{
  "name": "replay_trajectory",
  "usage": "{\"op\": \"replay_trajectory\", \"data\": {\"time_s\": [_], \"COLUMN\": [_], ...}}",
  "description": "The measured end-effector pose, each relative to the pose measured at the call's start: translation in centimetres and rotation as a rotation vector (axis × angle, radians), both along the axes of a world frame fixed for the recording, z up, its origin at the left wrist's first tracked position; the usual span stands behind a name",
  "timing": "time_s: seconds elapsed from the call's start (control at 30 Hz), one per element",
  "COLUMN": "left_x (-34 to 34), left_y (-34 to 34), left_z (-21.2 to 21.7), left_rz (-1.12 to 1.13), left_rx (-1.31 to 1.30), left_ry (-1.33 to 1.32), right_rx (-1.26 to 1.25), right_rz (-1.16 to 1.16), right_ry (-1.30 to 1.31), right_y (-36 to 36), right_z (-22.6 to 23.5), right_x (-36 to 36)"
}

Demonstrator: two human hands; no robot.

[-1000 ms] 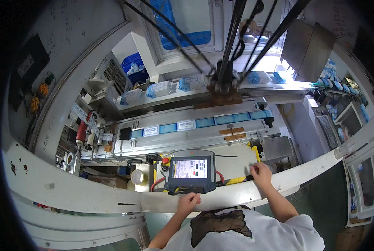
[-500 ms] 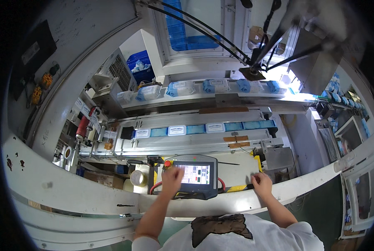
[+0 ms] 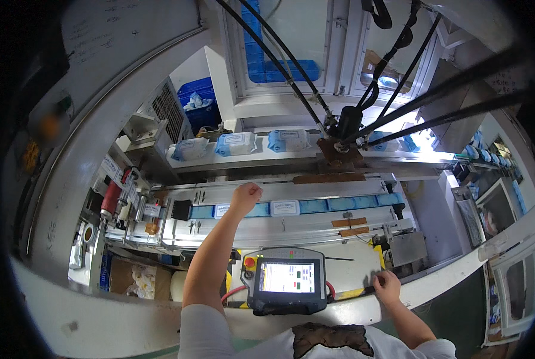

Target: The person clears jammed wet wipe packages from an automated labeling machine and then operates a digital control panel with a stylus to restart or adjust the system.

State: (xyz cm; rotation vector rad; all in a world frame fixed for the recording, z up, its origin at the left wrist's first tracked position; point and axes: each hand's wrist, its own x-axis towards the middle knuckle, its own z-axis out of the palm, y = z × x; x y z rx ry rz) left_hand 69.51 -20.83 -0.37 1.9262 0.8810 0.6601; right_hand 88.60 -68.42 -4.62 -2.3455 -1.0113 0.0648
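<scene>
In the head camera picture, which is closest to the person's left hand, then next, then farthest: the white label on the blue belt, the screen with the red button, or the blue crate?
1. White label, just right of the left hand on the belt.
2. Screen pendant, below it, near the person.
3. Blue crate, far up on the left.
</scene>
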Motion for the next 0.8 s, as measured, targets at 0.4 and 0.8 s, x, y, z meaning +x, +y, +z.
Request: {"op": "replay_trajectory", "data": {"time_s": [0.4, 0.8], "left_x": [4.8, 9.2], "left_y": [8.5, 13.0], "left_z": [-3.6, -6.5], "left_rz": [0.144, 0.144], "left_rx": [0.251, 0.203], "left_ry": [0.112, 0.165], "right_rx": [-0.032, -0.155], "right_rz": [-0.030, -0.054], "right_ry": [-0.019, -0.021], "right_y": [0.6, 0.6], "right_z": [0.5, -0.4], "right_x": [-0.3, 0.2]}}
